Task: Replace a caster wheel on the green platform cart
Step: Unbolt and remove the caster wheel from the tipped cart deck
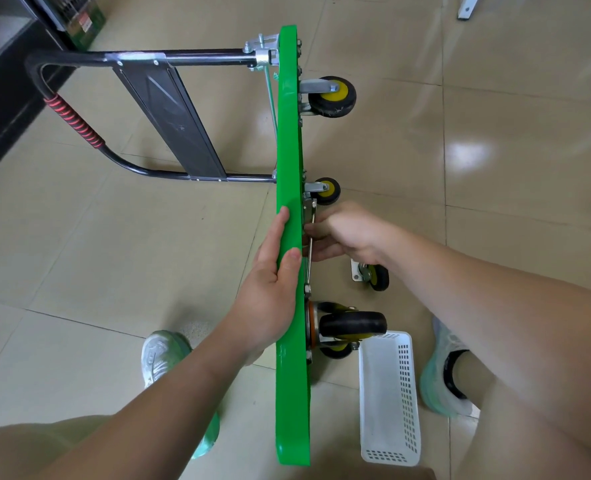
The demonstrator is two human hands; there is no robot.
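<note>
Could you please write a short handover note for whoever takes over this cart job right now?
Left hand: rests on the upper edge of the green platform cart, fingers straight, steadying it on its side.
Right hand: grips a slim metal tool, probably a spanner, at the underside.
Four casters seem mounted; the near caster is closest to the tool. A loose caster lies on the floor, and a white basket lies beside the cart.
Done: unclear, as I cannot tell whether the loose caster is the old one or the new one.
Left: check the bolts, then set the cart down.
</note>
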